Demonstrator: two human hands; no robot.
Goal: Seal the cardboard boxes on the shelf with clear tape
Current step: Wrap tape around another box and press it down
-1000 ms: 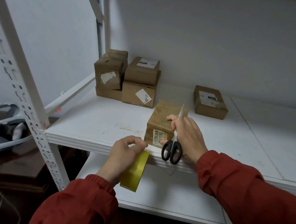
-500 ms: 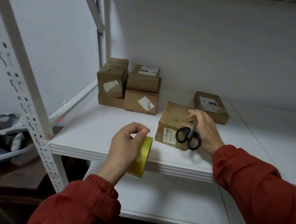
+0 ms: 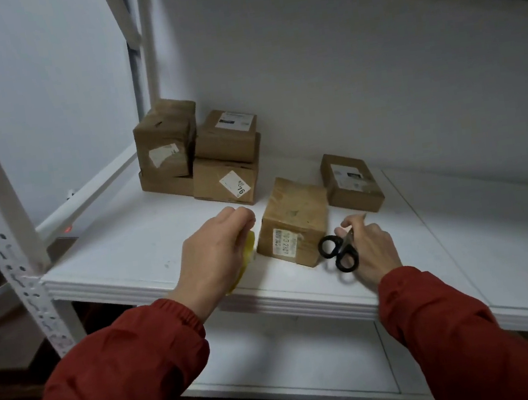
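left hand (image 3: 214,260): fingers curled round yellowish tape roll (image 3: 249,250) (mostly hidden) | right hand (image 3: 368,246): grips black-handled scissors (image 3: 339,250) | brown cardboard box (image 3: 294,221) between

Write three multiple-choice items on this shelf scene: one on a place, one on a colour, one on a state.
1. Relative to the nearest box, the scissors are: A) to its left; B) to its right; C) on top.
2. Their handles are: A) black; B) red; C) white.
3. The left hand: A) lies flat and empty; B) grips the yellow tape roll; C) rests on a box.
Key: B, the right hand holds them right of that box; A, both loops are black; B, its fingers curl over the roll.
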